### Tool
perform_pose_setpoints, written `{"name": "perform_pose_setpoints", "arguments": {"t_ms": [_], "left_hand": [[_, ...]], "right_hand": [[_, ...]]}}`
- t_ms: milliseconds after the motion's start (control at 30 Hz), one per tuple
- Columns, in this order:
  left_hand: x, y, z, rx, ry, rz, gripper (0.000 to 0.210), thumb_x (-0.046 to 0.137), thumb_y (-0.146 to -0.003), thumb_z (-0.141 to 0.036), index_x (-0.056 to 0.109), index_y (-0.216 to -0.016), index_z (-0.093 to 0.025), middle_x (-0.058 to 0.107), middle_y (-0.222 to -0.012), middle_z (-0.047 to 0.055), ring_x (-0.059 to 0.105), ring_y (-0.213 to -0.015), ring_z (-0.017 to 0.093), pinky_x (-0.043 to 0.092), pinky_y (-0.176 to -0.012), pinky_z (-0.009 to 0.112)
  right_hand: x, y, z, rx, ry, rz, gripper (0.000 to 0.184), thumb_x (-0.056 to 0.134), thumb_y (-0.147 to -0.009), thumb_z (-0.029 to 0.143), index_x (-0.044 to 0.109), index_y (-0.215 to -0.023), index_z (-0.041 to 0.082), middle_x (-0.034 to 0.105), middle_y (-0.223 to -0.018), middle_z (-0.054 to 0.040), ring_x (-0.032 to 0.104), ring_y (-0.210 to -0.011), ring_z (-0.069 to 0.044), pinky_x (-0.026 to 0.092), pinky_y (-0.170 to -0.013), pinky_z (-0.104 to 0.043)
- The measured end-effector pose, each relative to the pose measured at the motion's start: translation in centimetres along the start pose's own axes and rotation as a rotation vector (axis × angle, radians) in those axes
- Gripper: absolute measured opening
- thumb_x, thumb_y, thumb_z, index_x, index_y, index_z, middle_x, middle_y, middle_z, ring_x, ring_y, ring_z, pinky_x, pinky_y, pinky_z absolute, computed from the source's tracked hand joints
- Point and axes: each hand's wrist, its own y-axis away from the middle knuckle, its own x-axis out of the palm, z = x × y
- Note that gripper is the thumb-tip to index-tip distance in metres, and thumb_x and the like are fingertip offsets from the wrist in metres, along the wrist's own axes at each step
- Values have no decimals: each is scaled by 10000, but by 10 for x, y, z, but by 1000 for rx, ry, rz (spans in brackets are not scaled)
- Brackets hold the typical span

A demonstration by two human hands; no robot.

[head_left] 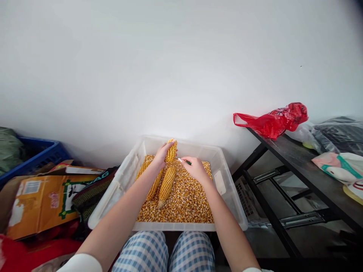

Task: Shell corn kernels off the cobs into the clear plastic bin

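My left hand (162, 154) is closed around an ear of corn (171, 152), held upright and slightly tilted above the bin. My right hand (196, 168) grips a small tool with a green handle (188, 163); its thin metal shaft points left and meets the lower part of the ear. Whether the tip is in the kernels is too small to tell. Beneath my hands, a translucent plastic bin (181, 226) holds a thick layer of loose yellow kernels (190, 200). A whole ear (167, 183) lies on them, with more ears (154, 187) at its left, partly hidden by my left arm.
A white wall (181, 68) rises behind the bin. On the left are an orange cardboard box (42, 204), a black mesh bag (93, 192) and a blue crate (56, 151). To the right, a black metal-framed table (297, 162) carries a red plastic bag (275, 121).
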Motion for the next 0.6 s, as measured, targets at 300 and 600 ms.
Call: {"name": "perform_pose_setpoints", "arguments": {"t_ms": [300,600], "left_hand": [[1,3,3,152,-216,-43,409,648,-622,-469,533,-870,-164,581,-658,25,550,-508,130,440,-458,240],[-4,2,13,172,-327,-179,348,689,-579,-397,555,-801,-164,556,-594,-8,536,-610,152,380,-518,221]], "right_hand": [[7,3,1,-74,159,12,294,400,-844,315,668,-911,216,681,-895,-63,613,-747,-188,399,-684,-260],[12,2,-5,-98,249,65,323,395,-839,304,660,-699,186,660,-653,-54,517,-531,-141,300,-546,-238]]}}
